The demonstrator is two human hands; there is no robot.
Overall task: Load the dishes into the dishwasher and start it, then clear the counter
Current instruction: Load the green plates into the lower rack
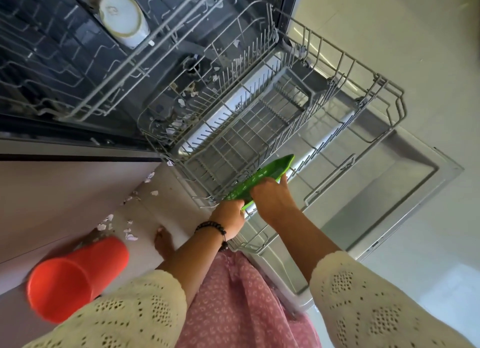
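Both our grips, left hand [230,219] and right hand [272,197], clasp the green plate [262,178] over the lower rack's [259,129] six-o'clock edge; next we judge it needs slotting upright between tines.

Cream crochet sleeves [363,295], pink patterned dress [233,303], dark beaded bracelet [213,228], bare foot [163,243]

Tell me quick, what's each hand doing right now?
Left hand: grip closed on the near end of the flat green plastic plate.
Right hand: grip closed on the same plate's edge, over the grey wire lower rack.
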